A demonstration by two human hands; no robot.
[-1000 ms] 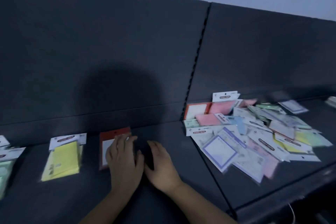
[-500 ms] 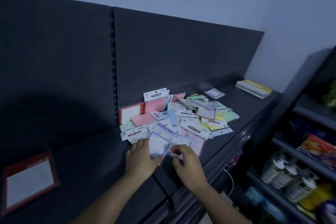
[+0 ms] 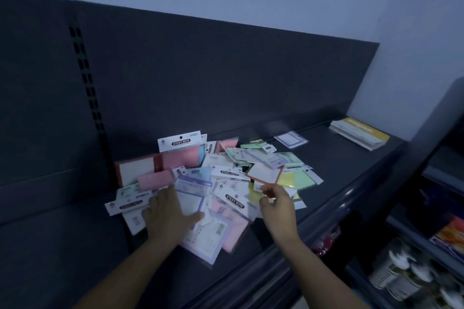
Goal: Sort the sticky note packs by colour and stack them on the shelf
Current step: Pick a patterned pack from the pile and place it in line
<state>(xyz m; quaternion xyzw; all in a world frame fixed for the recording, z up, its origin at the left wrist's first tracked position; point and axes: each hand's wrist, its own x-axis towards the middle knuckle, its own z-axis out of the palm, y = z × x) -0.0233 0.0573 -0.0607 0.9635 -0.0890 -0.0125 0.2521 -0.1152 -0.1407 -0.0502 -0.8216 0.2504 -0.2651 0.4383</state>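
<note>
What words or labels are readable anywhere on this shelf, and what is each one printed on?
"STICKY NOTE": header of the upright pink pack.
"STICKY NOTE": header of the middle pack.
"STICKY NOTE", faintly: header of the pack behind it.
Too blurred to read: print on the left-hand pack, the purple-bordered pack and the yellow-topped stack; all small print.

Both bare forearms are pointing forward. The left hand [image 3: 167, 216] is lying palm down with fingers spread flat; the right hand [image 3: 278, 207] is hovering, fingers loosely curled, thumb and forefinger slightly apart.
</note>
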